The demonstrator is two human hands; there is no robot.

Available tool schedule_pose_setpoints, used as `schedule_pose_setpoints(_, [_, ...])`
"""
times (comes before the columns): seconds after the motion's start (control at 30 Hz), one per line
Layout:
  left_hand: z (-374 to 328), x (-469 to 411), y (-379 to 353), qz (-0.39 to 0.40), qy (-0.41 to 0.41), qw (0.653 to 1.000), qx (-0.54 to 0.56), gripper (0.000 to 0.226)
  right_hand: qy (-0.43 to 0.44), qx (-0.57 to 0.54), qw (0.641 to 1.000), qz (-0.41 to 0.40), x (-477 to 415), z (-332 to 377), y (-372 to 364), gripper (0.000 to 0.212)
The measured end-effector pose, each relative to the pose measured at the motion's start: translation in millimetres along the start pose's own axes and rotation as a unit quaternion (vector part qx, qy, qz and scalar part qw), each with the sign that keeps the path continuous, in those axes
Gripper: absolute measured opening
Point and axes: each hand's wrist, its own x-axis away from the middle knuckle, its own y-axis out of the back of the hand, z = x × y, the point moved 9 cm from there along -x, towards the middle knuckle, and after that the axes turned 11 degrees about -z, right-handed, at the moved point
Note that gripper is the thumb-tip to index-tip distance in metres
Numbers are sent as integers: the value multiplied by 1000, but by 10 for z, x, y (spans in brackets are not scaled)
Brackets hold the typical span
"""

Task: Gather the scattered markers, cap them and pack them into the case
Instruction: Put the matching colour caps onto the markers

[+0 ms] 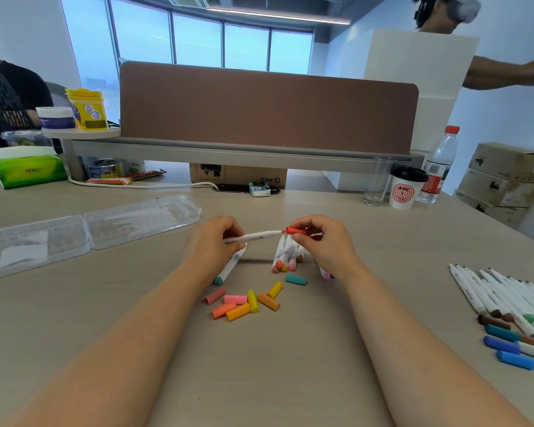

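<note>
My left hand (211,241) grips a white marker (255,236) held level above the table. My right hand (324,238) pinches a red cap (295,231) right at that marker's red tip. A teal-ended marker (230,266) lies under my left hand. Several white markers (285,254) with warm-coloured ends lie bunched between my hands. Loose caps (247,302) in pink, orange, yellow and teal lie scattered in front of them. The clear plastic case (84,232) lies open and empty at the left.
A second batch of markers (500,294) and blue and brown caps (506,343) lies at the right edge. A paper cup (406,189), a glass (378,183) and a bottle (440,164) stand at the back right. A tissue pack (28,169) sits back left.
</note>
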Motion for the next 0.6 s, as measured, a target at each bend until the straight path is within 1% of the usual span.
schedule_pose_setpoints(0.17, [-10,-1,-27,2,-13,1000,1,24,2,8,1000,17,17,9,-40,19])
schedule_pose_setpoints(0.3, [-38,-1,-63,10,-28,999,15,13,3,2,1000,28,26,33,-72,18])
schedule_pose_setpoints(0.47, [-85,17,-63,3,-44,998,35,27,-11,-82,996,19,17,77,-24,9])
schedule_pose_setpoints(0.6, [-128,32,-115,28,-48,998,26,27,-11,-67,997,23,27,96,-29,19])
